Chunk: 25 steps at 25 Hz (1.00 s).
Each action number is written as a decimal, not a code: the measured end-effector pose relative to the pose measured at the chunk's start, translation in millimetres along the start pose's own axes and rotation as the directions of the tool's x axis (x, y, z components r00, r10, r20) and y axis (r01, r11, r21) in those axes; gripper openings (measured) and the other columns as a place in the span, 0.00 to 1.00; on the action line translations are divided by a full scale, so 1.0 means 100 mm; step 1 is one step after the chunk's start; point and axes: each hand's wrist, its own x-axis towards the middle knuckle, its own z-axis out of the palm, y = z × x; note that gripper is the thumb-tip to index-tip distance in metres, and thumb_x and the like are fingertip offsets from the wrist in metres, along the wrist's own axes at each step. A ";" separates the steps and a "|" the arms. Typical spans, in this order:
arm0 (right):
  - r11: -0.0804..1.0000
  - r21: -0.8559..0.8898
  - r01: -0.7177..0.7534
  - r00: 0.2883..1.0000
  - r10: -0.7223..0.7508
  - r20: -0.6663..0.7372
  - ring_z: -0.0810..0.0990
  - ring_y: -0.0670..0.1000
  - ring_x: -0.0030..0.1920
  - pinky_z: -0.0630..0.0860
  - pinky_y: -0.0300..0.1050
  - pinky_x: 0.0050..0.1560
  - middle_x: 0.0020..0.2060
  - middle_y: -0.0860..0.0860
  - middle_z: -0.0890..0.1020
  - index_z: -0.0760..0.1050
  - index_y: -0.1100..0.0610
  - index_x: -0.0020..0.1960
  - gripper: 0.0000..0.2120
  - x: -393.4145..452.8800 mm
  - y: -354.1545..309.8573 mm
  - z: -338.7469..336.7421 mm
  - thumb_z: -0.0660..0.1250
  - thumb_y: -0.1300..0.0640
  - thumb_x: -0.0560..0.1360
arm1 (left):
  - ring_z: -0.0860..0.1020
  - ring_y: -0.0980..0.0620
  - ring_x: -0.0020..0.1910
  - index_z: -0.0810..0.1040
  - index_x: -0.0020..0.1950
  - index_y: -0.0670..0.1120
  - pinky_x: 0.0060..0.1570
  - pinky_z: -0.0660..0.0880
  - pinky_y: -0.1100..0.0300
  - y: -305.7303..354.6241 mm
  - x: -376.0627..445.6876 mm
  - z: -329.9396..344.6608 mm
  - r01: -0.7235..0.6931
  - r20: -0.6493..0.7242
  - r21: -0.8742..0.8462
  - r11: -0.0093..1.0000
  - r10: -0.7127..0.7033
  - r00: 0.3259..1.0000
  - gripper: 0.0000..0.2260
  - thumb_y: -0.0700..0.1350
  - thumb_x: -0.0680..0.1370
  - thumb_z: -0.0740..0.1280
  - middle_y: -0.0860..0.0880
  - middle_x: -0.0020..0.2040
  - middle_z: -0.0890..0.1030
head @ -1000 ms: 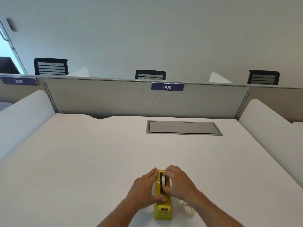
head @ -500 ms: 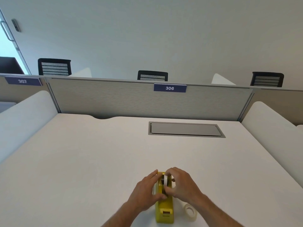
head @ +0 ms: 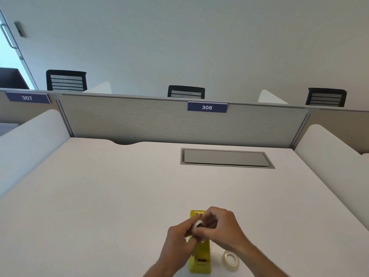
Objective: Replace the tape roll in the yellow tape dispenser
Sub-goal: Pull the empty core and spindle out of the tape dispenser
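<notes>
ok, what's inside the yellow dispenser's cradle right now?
Can't tell: both hands, left hand and right hand, cover the yellow dispenser cradle. They hold a white roll just above it. A second tape roll lies on the desk beside it.

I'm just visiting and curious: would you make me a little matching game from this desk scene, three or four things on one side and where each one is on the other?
Things:
1. yellow tape dispenser
2. loose tape roll
3. grey hatch
4. sign 306

Places:
A. set into the far desk top
B. lying flat by the right forearm
C. on the partition's top edge
D. under both hands

Pairs: 1-D, 2-B, 3-A, 4-C
</notes>
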 end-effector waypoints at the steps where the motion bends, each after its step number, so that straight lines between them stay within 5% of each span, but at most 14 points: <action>1: 0.998 0.066 -0.016 0.999 0.014 0.033 0.86 0.49 0.37 0.85 0.48 0.40 0.37 0.48 0.87 0.82 0.47 0.43 0.16 -0.01 -0.01 -0.02 0.82 0.47 0.59 | 0.84 0.58 0.53 0.79 0.64 0.60 0.55 0.82 0.59 0.02 0.00 0.00 0.034 -0.012 -0.048 0.998 -0.034 0.999 0.23 0.38 0.74 0.73 0.60 0.53 0.86; 5: 0.963 0.265 -0.050 0.990 0.014 0.138 0.86 0.60 0.44 0.84 0.60 0.46 0.42 0.56 0.87 0.85 0.51 0.50 0.13 -0.06 -0.02 -0.10 0.79 0.62 0.67 | 0.85 0.54 0.54 0.81 0.64 0.54 0.54 0.83 0.56 0.08 0.00 -0.04 0.147 0.045 -0.151 0.978 -0.142 0.989 0.23 0.35 0.73 0.75 0.54 0.53 0.87; 10: 0.965 0.258 -0.036 0.994 0.009 0.105 0.86 0.59 0.42 0.85 0.50 0.41 0.41 0.56 0.87 0.85 0.52 0.47 0.08 -0.13 -0.01 -0.10 0.77 0.63 0.71 | 0.83 0.49 0.58 0.77 0.68 0.45 0.59 0.81 0.49 0.10 0.00 -0.08 0.206 0.151 -0.175 0.963 -0.181 0.972 0.27 0.29 0.71 0.73 0.47 0.57 0.86; 16: 0.983 0.185 0.003 0.999 -0.012 0.052 0.83 0.51 0.32 0.83 0.46 0.37 0.35 0.55 0.86 0.84 0.51 0.45 0.07 -0.21 0.01 -0.06 0.76 0.62 0.72 | 0.84 0.53 0.56 0.81 0.64 0.56 0.57 0.81 0.58 0.15 -0.01 -0.08 0.200 0.210 -0.201 0.959 -0.157 0.965 0.28 0.30 0.71 0.70 0.54 0.54 0.87; 25: 0.993 0.082 0.089 0.994 -0.083 -0.069 0.83 0.46 0.37 0.79 0.35 0.36 0.38 0.42 0.86 0.83 0.44 0.46 0.10 -0.30 -0.01 0.04 0.76 0.59 0.72 | 0.85 0.54 0.54 0.85 0.51 0.64 0.51 0.81 0.63 0.22 0.06 -0.13 0.263 0.247 -0.228 0.937 -0.206 0.947 0.28 0.28 0.71 0.72 0.55 0.52 0.88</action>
